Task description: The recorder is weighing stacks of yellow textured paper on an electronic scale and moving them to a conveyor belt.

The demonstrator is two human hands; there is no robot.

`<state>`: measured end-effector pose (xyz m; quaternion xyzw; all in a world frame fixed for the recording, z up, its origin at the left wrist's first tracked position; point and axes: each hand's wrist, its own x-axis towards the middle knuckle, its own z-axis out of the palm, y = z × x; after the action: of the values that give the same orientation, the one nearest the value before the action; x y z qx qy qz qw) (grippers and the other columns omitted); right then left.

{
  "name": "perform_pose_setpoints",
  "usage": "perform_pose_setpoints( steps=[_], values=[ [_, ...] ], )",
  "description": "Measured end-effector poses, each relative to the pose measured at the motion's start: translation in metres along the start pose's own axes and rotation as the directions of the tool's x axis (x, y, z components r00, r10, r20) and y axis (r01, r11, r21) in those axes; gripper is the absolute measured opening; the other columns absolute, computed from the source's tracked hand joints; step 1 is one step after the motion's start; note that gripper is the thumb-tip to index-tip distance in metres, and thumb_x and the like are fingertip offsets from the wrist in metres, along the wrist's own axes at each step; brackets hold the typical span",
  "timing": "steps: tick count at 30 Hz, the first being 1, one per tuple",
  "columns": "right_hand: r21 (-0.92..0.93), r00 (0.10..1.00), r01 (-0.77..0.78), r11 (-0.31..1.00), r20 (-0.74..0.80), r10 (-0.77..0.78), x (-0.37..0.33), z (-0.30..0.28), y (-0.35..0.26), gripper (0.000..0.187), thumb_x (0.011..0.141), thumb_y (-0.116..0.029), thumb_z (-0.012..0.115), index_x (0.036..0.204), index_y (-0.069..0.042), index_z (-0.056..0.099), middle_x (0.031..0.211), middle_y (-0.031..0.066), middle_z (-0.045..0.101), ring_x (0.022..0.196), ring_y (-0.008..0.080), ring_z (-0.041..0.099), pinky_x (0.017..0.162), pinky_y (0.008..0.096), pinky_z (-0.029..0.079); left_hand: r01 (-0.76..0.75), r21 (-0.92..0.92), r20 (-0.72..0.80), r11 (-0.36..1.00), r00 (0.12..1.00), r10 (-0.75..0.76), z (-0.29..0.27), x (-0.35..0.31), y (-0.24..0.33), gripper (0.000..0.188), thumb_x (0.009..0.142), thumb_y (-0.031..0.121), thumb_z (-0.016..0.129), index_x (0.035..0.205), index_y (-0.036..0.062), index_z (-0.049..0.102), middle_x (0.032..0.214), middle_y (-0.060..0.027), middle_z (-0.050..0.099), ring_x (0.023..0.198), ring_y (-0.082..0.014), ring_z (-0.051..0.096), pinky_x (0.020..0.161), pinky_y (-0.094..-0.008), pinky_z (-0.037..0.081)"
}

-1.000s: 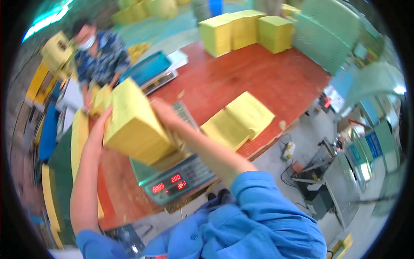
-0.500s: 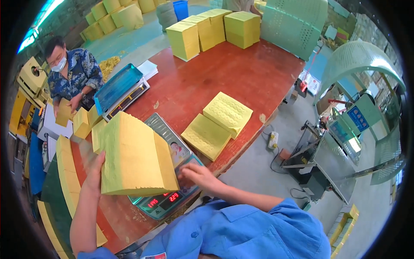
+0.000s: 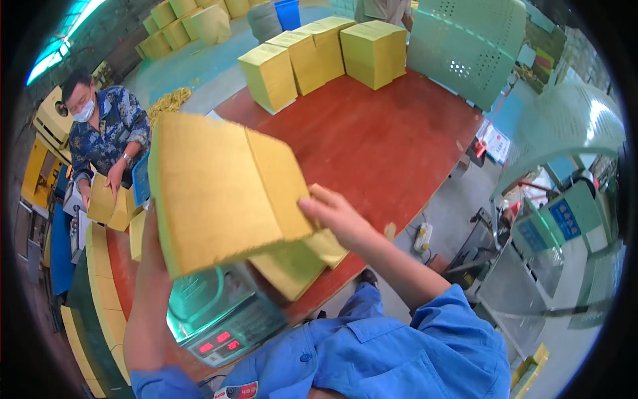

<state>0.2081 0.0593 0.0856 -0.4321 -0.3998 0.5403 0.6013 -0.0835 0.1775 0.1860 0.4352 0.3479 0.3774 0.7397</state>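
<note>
Overhead, a red worktop (image 3: 392, 146) carries yellow stacks (image 3: 325, 56); left hand (image 3: 154, 256) and right hand (image 3: 332, 213) clasp a yellow paper block (image 3: 222, 189) above a scale (image 3: 222, 319).

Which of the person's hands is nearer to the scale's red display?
Left. The left hand grips the lower left edge of the yellow stack, just above the scale and its display. The right hand holds the stack's right edge, farther off.

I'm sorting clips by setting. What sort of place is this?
Most likely a small paper-goods workshop or packing floor. A person lifts a thick stack of yellow paper over a digital scale, more yellow stacks stand on the red table, and green perforated machine guards stand nearby.
</note>
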Motion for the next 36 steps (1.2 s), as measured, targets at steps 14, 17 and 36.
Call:
perform_pose_setpoints(
  steps=[14, 17, 36],
  values=[
    [-0.017, 0.935, -0.341, 0.940, -0.106, 0.338, 0.210, -0.342, 0.009, 0.057, 0.097, -0.036, 0.054, 0.145, -0.009, 0.040, 0.128, 0.0117, 0.057, 0.110, 0.0229, 0.060, 0.079, 0.0393, 0.057, 0.263, -0.068, 0.069, 0.963, 0.964, -0.258, 0.225, 0.312, -0.148, 0.066, 0.087, 0.054, 0.063, 0.140, 0.0186, 0.044, 0.138, -0.0084, 0.052, 0.125, -0.0308, 0.049, 0.097, -0.0607, 0.041],
    [-0.167, 0.927, -0.346, 0.923, -0.214, 0.309, 0.254, -0.369, -0.002, 0.046, 0.096, -0.032, 0.053, 0.135, -0.006, 0.051, 0.130, 0.0161, 0.057, 0.112, 0.0280, 0.060, 0.079, 0.0408, 0.057, 0.270, -0.019, -0.042, 0.963, 0.962, -0.271, 0.272, 0.367, -0.149, 0.071, 0.086, 0.054, 0.063, 0.142, 0.0181, 0.040, 0.142, -0.0110, 0.046, 0.128, -0.0363, 0.044, 0.096, -0.0706, 0.035],
    [-0.917, 0.878, 0.062, 0.394, -0.137, -0.458, 0.314, -0.400, 0.034, 0.018, 0.092, -0.025, 0.057, 0.100, -0.010, 0.064, 0.096, 0.0153, 0.067, 0.088, 0.0378, 0.064, 0.073, 0.0483, 0.051, 0.053, -0.056, -0.048, 0.997, 0.997, -0.056, 0.341, 0.555, -0.144, 0.047, 0.092, 0.044, 0.057, 0.120, 0.0056, 0.060, 0.110, -0.0122, 0.066, 0.101, -0.0285, 0.064, 0.089, -0.0534, 0.050]
  ],
)
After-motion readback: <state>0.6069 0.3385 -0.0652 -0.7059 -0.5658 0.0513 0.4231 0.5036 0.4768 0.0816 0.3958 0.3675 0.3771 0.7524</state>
